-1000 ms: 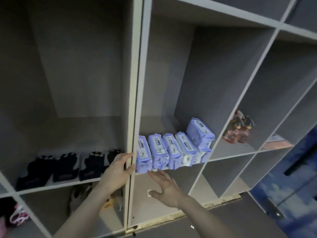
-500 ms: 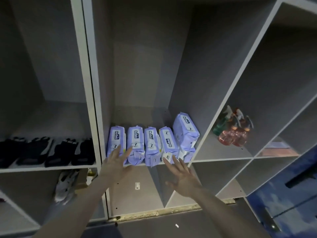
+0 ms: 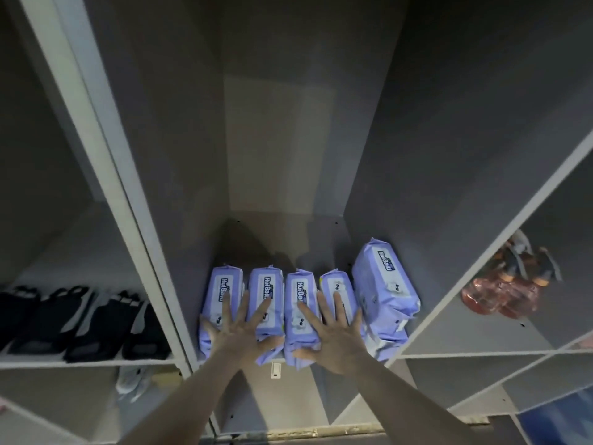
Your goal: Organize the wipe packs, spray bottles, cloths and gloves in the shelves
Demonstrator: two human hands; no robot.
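Several purple wipe packs (image 3: 266,287) stand in a row at the front of the middle shelf compartment (image 3: 288,232). A larger-looking pack (image 3: 385,284) sits raised at the right end of the row, on another pack. My left hand (image 3: 240,329) lies flat with spread fingers on the two left packs. Over the two packs to the right of those, my right hand (image 3: 333,332) rests the same way, fingers straight. Black gloves (image 3: 80,319) lie side by side in the left compartment. Pink spray bottles (image 3: 507,284) stand in the right compartment.
White vertical dividers (image 3: 106,175) separate the compartments. Below the glove shelf lies a grey-white cloth or glove (image 3: 131,380). The lower compartments under the packs hold a small white tag (image 3: 276,369). A blue surface (image 3: 558,422) shows at the bottom right.
Both hands moved up from below the shelf edge and now press flat on the wipe packs. The camera swung left-to-centre onto the middle compartment and closer.
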